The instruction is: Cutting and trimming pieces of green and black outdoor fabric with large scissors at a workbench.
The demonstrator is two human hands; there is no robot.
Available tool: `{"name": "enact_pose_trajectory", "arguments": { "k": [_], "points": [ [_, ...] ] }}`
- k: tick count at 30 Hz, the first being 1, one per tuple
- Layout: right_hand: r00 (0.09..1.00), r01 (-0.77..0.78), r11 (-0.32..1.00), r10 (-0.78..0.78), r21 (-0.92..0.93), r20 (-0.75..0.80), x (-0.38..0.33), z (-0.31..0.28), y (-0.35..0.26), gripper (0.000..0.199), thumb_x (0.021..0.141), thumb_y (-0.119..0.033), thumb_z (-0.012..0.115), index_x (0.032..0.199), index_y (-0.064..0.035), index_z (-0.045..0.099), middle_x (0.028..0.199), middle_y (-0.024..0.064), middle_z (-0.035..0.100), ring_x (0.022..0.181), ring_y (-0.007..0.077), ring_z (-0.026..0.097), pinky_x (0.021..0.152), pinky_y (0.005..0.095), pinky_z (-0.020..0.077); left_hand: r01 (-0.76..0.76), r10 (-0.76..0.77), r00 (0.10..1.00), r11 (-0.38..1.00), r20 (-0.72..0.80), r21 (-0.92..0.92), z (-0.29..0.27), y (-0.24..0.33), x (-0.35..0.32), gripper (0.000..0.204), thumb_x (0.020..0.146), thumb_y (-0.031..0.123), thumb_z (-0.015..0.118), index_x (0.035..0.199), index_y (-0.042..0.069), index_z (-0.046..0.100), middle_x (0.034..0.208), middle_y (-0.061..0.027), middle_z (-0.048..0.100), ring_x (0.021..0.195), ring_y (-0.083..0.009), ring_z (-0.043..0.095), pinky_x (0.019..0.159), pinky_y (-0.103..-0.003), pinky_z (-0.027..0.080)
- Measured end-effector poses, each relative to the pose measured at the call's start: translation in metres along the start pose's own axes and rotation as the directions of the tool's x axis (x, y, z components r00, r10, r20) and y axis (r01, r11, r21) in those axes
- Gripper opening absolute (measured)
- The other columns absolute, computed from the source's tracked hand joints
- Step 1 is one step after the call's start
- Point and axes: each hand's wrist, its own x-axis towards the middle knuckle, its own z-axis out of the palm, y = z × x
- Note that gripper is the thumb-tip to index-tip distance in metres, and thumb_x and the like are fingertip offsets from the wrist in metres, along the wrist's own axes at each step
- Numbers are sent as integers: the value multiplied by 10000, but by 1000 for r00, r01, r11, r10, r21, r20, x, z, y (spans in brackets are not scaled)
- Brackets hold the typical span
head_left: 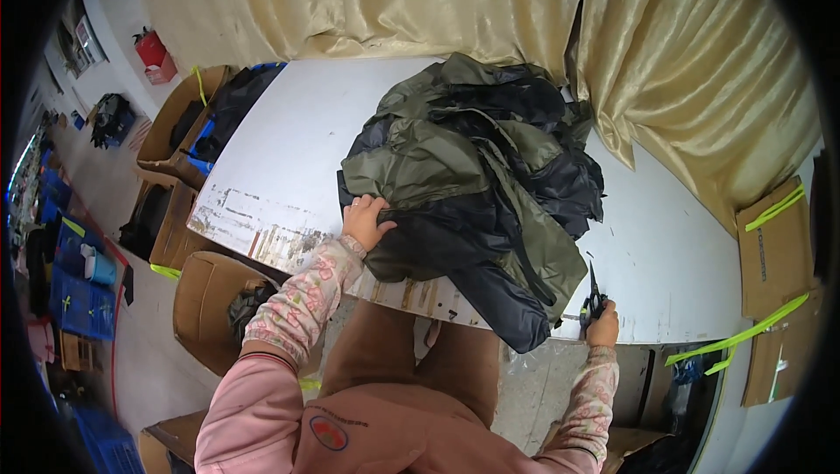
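A crumpled dark green and black garment (437, 168) of thin, slightly shiny fabric lies heaped across the white table, and part of it hangs over the near edge. My left hand (365, 222) rests on the garment's left side, fingers stretched out and thumb apart. At the table's near edge, right of the fabric, my right hand (603, 327) is closed around the handles of black scissors (594, 299). Their blades point away from me and do not touch the garment. Folds hide much of the garment's shape.
The white table (297, 124) has a worn near edge. Gold curtains (376, 2) hang behind it. Cardboard boxes (206, 299) with dark cloth stand at the left, and more cardboard (766, 264) with yellow-green straps is at the right. Blue crates (83, 303) sit farther left.
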Motion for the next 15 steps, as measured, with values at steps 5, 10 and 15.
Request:
{"name": "enact_pose_trajectory", "arguments": {
  "k": [5,10,15],
  "points": [
    [999,9,966,0,259,-37,1,14,18,446,604,-14,674,1004,17,480,932,216,577,882,401,568,793,430,459,35,-54,998,908,-34,-418,3,-50,-1,274,657,153,790,871,96,629,890,-73,574,878,-279,562,764,-360,435],
    [988,-3,836,88,549,-127,-21,15,18,245,722,-13,649,937,35,542,839,98,591,750,230,570,705,325,465,9,-221,953,706,-209,-708,-77,-26,-4,188,697,-47,694,854,9,608,893,-73,580,877,-183,557,821,-275,430],
    [1000,4,498,11,867,-11,-39,-26,-84,181,787,-61,724,848,6,567,748,4,579,696,96,531,629,246,448,-114,137,990,684,-27,-720,-166,66,-41,214,667,-65,663,862,2,606,904,-104,585,882,-223,569,809,-300,444]
  ]
}}
